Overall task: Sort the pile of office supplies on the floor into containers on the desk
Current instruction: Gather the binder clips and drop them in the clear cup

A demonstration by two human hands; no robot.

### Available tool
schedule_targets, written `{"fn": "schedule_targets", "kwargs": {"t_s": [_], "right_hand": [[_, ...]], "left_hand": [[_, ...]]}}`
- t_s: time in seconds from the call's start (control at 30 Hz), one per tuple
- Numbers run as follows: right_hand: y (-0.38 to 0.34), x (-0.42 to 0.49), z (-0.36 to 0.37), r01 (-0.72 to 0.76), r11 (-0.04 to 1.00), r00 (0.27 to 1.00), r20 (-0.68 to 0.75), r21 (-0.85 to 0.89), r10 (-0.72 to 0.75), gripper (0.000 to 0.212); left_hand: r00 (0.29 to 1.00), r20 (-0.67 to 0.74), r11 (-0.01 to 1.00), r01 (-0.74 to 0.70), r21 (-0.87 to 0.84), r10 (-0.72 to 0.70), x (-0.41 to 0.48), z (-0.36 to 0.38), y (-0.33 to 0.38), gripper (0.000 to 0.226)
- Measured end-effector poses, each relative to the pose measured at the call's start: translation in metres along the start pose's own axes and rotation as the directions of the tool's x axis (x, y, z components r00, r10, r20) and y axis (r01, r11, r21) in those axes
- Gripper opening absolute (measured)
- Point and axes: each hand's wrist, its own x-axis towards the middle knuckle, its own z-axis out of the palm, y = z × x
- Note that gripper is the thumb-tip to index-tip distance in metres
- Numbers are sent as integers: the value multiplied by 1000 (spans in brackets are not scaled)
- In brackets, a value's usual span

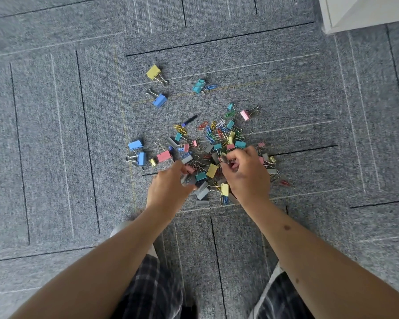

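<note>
A pile of office supplies [213, 147] lies on the grey carpet: coloured binder clips, paper clips and grey staple strips. My left hand [168, 189] is down at the pile's near left edge, its fingers curled round a grey staple strip [184, 177]. My right hand [245, 173] is over the pile's near right side, its curled fingers holding several small clips [227, 160]. Both hands blur slightly and hide part of the pile.
Stray binder clips lie apart from the pile: a yellow one [153, 72], a blue one [159, 100], a teal one [198, 85], a pink one [245, 115] and two blue ones [137, 150]. A white furniture corner [355, 12] stands at the top right.
</note>
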Motion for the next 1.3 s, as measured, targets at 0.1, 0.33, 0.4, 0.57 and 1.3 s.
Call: {"fn": "schedule_targets", "kwargs": {"t_s": [0.1,0.33,0.4,0.57,1.3], "right_hand": [[0,-1,-1,42,995,999,-19,92,-40,24],[-2,-1,-6,22,936,1000,-21,350,-16,18],[-5,-3,-10,-26,894,999,28,447,15,20],[-6,-12,-17,-57,861,995,96,506,9,20],[4,-17,-16,-289,618,953,280,731,114,3]], "left_hand": [[999,-11,998,48,-29,-49,-1,2,-2,53],[992,5,988,127,-88,-128,1,5,-7,49],[993,24,988,121,-93,-119,0,5,-7,33],[994,62,990,101,-95,-95,0,5,-4,13],[990,115,834,132,-535,-83,9,-1,-7,11]]}}
